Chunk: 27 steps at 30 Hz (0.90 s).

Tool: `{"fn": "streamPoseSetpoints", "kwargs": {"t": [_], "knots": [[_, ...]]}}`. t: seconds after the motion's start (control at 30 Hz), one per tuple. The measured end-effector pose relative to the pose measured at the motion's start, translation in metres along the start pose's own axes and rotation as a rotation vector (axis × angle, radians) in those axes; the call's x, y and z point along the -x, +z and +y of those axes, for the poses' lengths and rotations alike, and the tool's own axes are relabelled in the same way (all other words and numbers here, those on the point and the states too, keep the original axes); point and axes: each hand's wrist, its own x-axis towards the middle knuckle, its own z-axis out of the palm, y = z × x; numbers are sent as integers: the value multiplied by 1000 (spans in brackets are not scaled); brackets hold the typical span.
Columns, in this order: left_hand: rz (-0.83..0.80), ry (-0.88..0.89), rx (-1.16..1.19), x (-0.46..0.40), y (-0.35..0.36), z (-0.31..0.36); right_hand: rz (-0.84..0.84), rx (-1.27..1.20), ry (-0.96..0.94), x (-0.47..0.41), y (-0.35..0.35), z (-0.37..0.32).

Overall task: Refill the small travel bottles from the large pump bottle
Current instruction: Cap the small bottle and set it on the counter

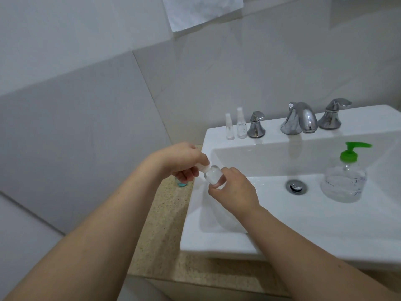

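Observation:
My right hand (233, 190) grips a small clear travel bottle (213, 174) over the left rim of the sink. My left hand (183, 162) pinches the bottle's white cap (205, 166) at its top; cap and bottle touch. The large clear pump bottle (344, 181) with a green pump head stands inside the basin at the right. Two more small clear spray bottles (229, 127) (241, 123) stand upright on the sink's back ledge at the left.
The white sink (217, 240) sits on a speckled beige counter (165, 224). A chrome faucet (299, 118) with two handles (256, 124) (332, 115) lines the back ledge. A drain (296, 186) lies mid-basin. A small blue-tinted item (181, 184) stands on the counter under my left hand.

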Motion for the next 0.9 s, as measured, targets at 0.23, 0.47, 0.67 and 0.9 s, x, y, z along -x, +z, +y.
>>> {"fn": "streamPoseSetpoints", "kwargs": {"t": [0.23,0.47,0.67,0.9], "knots": [[126,-29,-166,-5,4,-1,4,42,-35,0,0,1],[19,39,-48,-6,4,-3,9,39,-32,-2,2,1],[54,67,-134,-4,8,-6,14,41,-32,-1,3,2],[69,124,-68,-4,8,-10,19,32,-29,-2,2,1]]}}
